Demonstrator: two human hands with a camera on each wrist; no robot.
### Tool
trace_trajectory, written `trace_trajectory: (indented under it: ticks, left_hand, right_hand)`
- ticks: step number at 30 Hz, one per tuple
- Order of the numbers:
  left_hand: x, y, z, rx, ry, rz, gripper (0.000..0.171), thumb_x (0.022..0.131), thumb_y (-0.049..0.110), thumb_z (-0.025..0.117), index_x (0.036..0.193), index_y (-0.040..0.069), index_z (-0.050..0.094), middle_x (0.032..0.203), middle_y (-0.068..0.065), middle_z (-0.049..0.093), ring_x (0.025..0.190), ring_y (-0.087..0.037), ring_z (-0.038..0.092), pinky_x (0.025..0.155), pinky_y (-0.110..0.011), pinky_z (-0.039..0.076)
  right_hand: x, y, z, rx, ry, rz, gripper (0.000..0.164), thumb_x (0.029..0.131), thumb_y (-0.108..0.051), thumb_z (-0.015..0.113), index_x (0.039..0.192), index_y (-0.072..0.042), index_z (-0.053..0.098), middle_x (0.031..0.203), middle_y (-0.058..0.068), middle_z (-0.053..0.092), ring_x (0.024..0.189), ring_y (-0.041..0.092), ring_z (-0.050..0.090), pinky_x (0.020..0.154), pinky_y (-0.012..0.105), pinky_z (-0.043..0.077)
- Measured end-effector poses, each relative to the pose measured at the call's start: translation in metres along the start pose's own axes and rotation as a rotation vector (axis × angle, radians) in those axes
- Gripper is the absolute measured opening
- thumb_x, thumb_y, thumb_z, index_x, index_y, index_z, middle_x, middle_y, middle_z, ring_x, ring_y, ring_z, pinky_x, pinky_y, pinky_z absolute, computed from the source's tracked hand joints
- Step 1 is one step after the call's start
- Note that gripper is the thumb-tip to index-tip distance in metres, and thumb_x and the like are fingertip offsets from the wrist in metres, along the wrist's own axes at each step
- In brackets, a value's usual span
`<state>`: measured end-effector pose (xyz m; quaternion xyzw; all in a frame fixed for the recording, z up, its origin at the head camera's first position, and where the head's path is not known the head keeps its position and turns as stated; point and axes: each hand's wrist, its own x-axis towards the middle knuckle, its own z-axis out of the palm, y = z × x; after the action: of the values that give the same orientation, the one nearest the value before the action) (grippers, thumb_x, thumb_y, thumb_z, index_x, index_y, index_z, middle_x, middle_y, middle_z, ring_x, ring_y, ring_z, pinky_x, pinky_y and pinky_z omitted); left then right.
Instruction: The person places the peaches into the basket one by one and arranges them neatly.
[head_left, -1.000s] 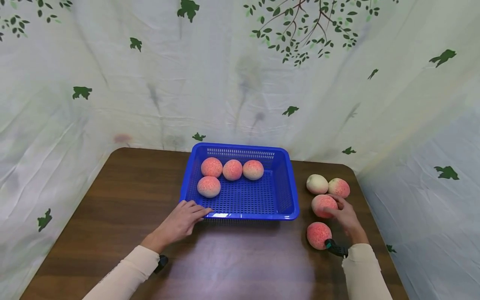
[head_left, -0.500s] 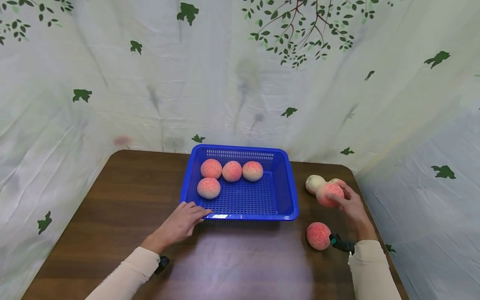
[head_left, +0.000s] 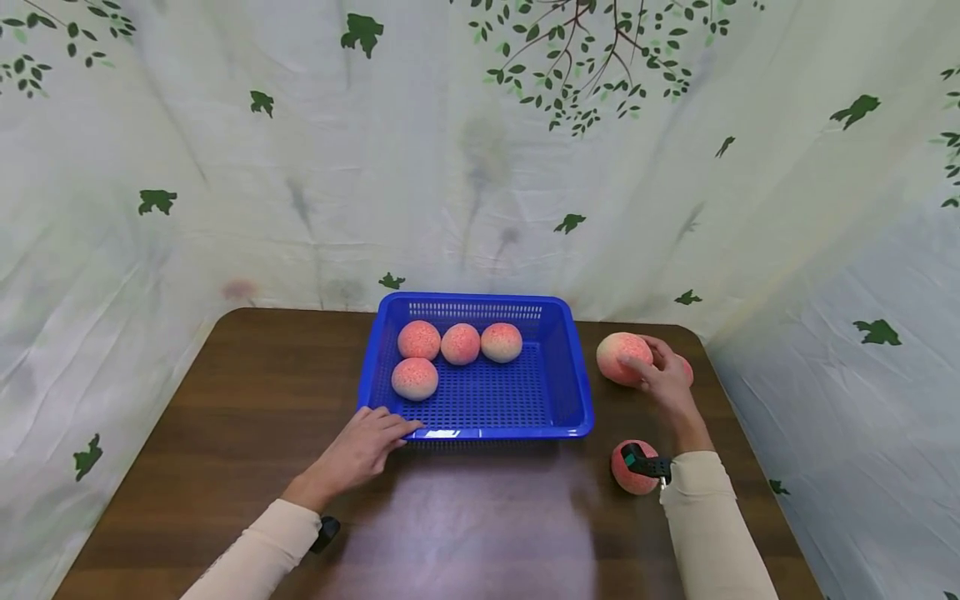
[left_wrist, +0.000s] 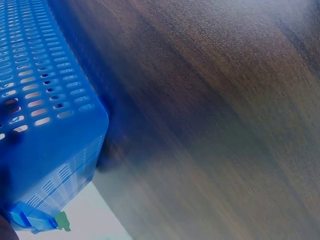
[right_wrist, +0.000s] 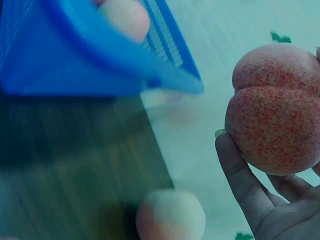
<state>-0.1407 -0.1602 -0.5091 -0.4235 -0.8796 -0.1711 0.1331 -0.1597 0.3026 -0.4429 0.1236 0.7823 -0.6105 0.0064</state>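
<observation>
My right hand (head_left: 666,377) holds a pink-and-cream peach (head_left: 622,358), lifted beside the basket's right side. In the right wrist view, thumb and fingers surround the cleft, red-speckled peach (right_wrist: 277,110). Partly behind that hand lies another peach (head_left: 686,369); a pale one seen there earlier is now hidden in the head view. Closer to the front is a red peach (head_left: 630,473), partly covered by the wrist camera. My left hand (head_left: 363,446) grips the front left rim of the blue basket (head_left: 495,433), which has several peaches (head_left: 415,379) inside at its left and back.
The brown table (head_left: 247,400) extends on both sides of the basket and in front of it. A pale cloth with printed leaves (head_left: 420,167) hangs close behind the table. In the right wrist view a blurred pale peach (right_wrist: 172,215) shows at the bottom.
My right hand has picked the peach up from the table, raised it over the others, and brought it left toward the basket. My left hand stays at the basket rim.
</observation>
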Motion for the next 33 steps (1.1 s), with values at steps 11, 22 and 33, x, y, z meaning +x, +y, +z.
trace_trajectory:
  ticks: [11,22,33]
  left_hand:
    - [0.002,0.001,-0.003,-0.028,-0.008,-0.01,0.03,0.086,0.007,0.069,0.116,0.01,0.07,0.099,0.001,0.07,0.086,-0.018,0.055,0.07,-0.03,0.036]
    - [0.001,0.001,-0.004,-0.029,-0.061,-0.045,0.03,0.089,0.011,0.066,0.119,0.012,0.068,0.102,0.001,0.07,0.087,-0.017,0.055,0.072,-0.029,0.037]
    - [0.002,0.002,-0.005,-0.035,-0.044,-0.027,0.031,0.087,0.008,0.068,0.118,0.011,0.069,0.1,0.001,0.07,0.085,-0.017,0.054,0.071,-0.03,0.037]
  right_hand:
    - [0.013,-0.021,0.045,0.05,-0.04,-0.057,0.058,0.091,-0.03,0.067,0.139,-0.008,0.043,0.13,0.009,0.048,0.086,0.007,0.051,0.068,0.02,0.045]
    - [0.03,-0.025,0.093,0.032,-0.101,-0.069,0.057,0.089,-0.022,0.07,0.138,-0.007,0.047,0.134,0.015,0.051,0.096,0.017,0.051,0.07,0.024,0.044]
    - [0.04,-0.022,0.126,0.095,-0.134,-0.047,0.058,0.086,-0.019,0.073,0.137,-0.009,0.048,0.134,0.015,0.05,0.104,0.024,0.052,0.074,0.028,0.048]
